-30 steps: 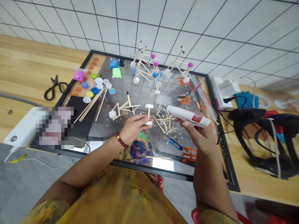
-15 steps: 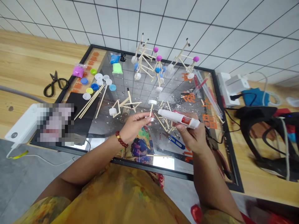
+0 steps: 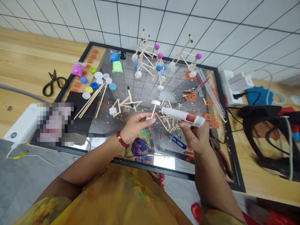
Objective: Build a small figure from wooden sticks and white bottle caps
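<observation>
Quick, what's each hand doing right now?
Left hand: closed, holding a capped stick.
Right hand: closed, holding a white tube.

Loose sticks (image 3: 169, 122) lie just below the right hand (image 3: 194, 137) — low, but in the way. Farther on, tall stick models (image 3: 146, 59) block the far side.

Capped stick (image 3: 153, 109) in left hand (image 3: 134, 126), over the mirror (image 3: 105, 45)
</observation>
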### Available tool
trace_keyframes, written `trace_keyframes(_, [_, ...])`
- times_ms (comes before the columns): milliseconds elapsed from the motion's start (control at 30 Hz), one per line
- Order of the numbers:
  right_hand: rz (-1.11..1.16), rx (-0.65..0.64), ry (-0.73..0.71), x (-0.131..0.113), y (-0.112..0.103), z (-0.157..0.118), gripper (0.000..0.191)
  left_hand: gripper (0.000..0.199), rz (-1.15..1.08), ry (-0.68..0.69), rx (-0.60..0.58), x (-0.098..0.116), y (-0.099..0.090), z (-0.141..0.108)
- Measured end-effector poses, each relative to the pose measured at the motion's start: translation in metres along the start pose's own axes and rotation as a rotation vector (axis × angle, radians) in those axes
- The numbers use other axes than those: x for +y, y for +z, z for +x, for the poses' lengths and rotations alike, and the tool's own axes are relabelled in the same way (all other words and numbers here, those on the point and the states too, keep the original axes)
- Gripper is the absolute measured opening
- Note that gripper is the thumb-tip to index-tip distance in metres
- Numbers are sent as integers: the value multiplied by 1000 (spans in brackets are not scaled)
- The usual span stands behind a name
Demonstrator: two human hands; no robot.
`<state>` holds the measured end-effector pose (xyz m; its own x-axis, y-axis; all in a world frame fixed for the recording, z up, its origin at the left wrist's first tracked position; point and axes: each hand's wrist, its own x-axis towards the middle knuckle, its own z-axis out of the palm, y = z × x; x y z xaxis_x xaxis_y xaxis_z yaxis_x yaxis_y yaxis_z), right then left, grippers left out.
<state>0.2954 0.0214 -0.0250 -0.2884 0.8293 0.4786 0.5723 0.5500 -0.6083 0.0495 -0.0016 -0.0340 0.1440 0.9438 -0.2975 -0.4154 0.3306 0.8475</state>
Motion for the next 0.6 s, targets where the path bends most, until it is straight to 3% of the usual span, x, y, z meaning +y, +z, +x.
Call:
trace_keyframes(333, [-3, -52, 38, -2, -1, 1, 27, 31, -1, -1, 1, 2, 1, -1])
trace_keyframes(600, [7, -7, 81, -1, 0, -1, 31, 31, -7, -18, -8, 4, 2, -2])
